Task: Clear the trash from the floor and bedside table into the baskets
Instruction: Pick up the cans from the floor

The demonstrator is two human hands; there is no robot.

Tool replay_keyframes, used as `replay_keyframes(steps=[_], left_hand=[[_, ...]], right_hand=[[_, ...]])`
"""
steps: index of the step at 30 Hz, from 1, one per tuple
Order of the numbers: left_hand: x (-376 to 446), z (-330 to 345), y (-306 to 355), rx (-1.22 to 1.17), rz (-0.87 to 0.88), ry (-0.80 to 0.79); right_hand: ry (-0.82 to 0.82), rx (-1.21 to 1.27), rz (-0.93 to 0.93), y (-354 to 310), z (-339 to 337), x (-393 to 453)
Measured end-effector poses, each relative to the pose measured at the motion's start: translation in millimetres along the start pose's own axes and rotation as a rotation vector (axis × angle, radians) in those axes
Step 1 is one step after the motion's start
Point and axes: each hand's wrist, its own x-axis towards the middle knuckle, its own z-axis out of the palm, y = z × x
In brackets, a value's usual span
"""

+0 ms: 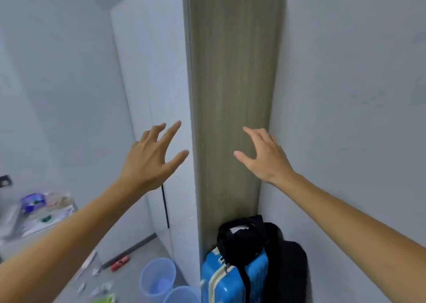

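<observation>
My left hand [151, 157] and my right hand [265, 156] are raised at chest height in front of the wardrobe, fingers spread, holding nothing. Far below them, two pale blue plastic baskets [158, 277] [182, 294] stand on the floor by the wardrobe's corner. Scraps of trash lie on the grey floor to their left: a red wrapper [119, 263], white crumpled bits [101, 289] and a green piece [103, 300]. The bedside table [36, 230] at the left edge carries a purple packet [33, 201] and other wrappers.
A tall wardrobe [161, 95] with white doors and a wood-grain side [232, 109] fills the middle. A blue suitcase [230, 279] with a black backpack [260, 240] on it stands in the corner against the right wall.
</observation>
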Motion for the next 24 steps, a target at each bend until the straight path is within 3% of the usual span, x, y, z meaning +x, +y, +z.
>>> replay_keyframes(steps=[11,24], left_hand=[[-151.1,-82.6,-206.8,0.157,-0.322,0.066],[-268.4,-191.5,-441.5,0.221,-0.552,0.123]], right_hand=[[-0.183,0.21,-0.373,-247.4,142.9,-10.8],[-0.26,0.362,-0.503,-523.1,282.1,-5.6]])
